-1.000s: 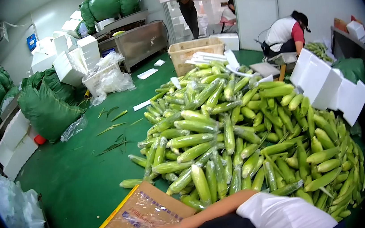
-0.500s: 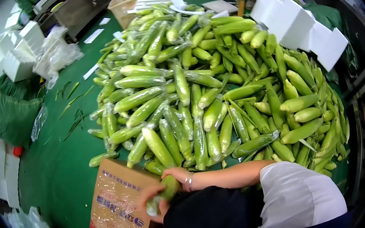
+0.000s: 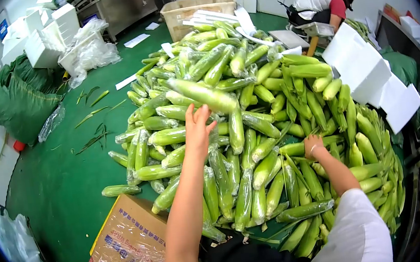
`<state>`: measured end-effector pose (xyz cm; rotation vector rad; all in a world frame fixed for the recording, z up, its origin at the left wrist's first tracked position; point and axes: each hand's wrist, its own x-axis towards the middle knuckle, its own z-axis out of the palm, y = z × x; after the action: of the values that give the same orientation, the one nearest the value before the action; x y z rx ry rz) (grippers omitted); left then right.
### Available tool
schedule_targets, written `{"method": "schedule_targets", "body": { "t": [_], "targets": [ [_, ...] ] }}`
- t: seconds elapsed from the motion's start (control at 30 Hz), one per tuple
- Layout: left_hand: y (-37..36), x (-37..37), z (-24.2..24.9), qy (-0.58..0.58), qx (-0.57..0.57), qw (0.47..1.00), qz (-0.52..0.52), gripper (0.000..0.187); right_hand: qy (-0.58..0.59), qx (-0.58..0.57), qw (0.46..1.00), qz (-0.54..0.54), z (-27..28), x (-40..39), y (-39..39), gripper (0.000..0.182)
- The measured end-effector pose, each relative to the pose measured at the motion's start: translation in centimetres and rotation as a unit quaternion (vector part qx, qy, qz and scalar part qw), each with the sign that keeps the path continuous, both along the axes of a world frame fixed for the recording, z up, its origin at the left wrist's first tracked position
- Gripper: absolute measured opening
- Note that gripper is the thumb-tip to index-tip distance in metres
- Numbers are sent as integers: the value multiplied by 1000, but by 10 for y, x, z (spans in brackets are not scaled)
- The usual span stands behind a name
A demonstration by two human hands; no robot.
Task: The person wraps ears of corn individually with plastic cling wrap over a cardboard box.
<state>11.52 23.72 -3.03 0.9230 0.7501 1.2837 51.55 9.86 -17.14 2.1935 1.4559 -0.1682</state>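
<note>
Both hands have left the cardboard box (image 3: 129, 243), now out over the corn pile (image 3: 271, 124). L hand (image 3: 197, 130) open, fingers spread, wrapped cob (image 3: 205, 94) just off its fingertips, mid-air. R hand (image 3: 314, 146) down in pile, grip can't tell.

The heap of corn cobs (image 3: 251, 126) fills the middle of the green floor (image 3: 66, 188), packed cob against cob with no gaps to reach through; only its top is open from above. The left hand (image 3: 197, 130) is raised over it with fingers spread, just below a film-wrapped cob (image 3: 203, 94), with clear air around it. The right hand (image 3: 313, 146) presses among the cobs, hemmed in on every side. White foam boxes (image 3: 369, 74) wall off the heap's right edge. A cardboard box (image 3: 130, 248) covered with plastic film blocks the near left corner. Left of the heap the floor lies open up to the green sacks (image 3: 20, 103).
</note>
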Motion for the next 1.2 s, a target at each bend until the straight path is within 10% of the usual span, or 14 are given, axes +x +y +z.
{"method": "schedule_targets", "body": {
  "t": [0.2,0.3,0.43,0.6,0.77,0.83,0.9,0.97,1.07,1.13,1.2],
  "targets": [
    [-170,-151,-50,250,33,959,128,45,82,219,971,57,45,-14,-50,53],
    [-317,-297,-56,544,-66,781,300,43,249,346,894,136,96,-61,-74,48],
    [-447,-378,-48,717,-188,570,354,48,644,220,711,177,160,-258,-60,56],
    [-439,-358,-43,762,-249,557,215,66,661,158,544,492,135,-523,-48,58],
    [-454,-333,-76,802,-210,526,188,56,657,77,523,537,86,-611,-75,56],
    [-465,-351,-85,740,-167,604,245,46,648,41,540,536,75,-603,-84,57],
    [-486,-364,-68,233,-370,856,277,36,636,5,561,530,75,-587,-86,58],
    [-514,-392,-58,-126,-164,935,288,33,526,25,524,669,87,-575,-89,59],
    [-444,-359,-14,-18,-150,848,507,32,501,-32,525,688,89,-585,-81,61],
    [-410,-361,-60,280,-61,864,414,29,472,-94,528,700,103,-589,-74,60],
    [-390,-351,-67,593,20,743,310,34,452,5,539,711,115,-583,-81,59]
  ]
}}
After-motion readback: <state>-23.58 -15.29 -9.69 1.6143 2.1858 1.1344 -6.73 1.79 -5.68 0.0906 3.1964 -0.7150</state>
